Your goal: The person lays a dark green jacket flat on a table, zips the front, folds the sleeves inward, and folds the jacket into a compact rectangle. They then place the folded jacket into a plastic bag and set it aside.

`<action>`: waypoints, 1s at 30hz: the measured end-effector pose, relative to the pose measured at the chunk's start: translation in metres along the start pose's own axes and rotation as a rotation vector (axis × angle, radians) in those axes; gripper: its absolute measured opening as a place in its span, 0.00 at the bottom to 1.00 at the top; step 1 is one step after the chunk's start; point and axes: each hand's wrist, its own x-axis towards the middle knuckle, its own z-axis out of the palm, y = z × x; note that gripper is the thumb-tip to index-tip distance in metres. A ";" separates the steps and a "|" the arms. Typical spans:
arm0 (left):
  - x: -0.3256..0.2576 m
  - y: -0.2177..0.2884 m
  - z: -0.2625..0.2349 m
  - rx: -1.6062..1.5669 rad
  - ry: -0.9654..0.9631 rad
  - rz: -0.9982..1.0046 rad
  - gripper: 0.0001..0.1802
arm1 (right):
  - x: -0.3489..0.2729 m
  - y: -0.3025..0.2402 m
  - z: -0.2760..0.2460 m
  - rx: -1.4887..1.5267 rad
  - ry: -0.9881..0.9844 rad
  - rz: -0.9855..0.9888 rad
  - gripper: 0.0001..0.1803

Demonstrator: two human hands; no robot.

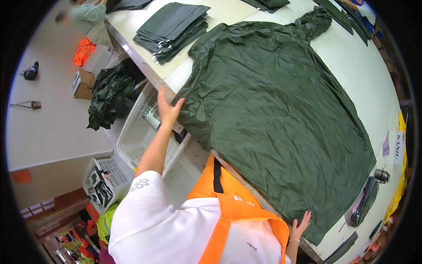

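Counter [365, 75] of pale cream colour carries a large dark green waterproof garment [272, 114], which lies spread flat over most of it, hood at the far end. On the far left part of the counter sits a stack of folded dark green garments [173, 28]. Beside the counter, on the left, stands a white plastic lattice basket [136, 136]. The left hand [168, 108] is open and touches the left edge of the spread garment. The right hand [301, 224] is open too, fingers spread, pressing flat on the near corner of it.
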 end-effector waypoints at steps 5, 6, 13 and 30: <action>-0.049 -0.082 0.026 -0.612 -0.450 -0.996 0.44 | -0.050 0.009 0.011 -0.210 -0.031 0.061 0.47; -0.053 -0.112 0.033 -0.580 -0.467 -1.131 0.46 | -0.048 0.016 0.014 -0.248 0.020 0.031 0.47; -0.010 -0.141 -0.035 0.105 -0.659 -0.796 0.52 | -0.075 0.080 0.011 -0.291 0.176 -0.044 0.03; 0.128 0.025 -0.086 -0.706 -0.704 -0.930 0.27 | -0.012 0.141 -0.095 0.067 0.117 0.145 0.11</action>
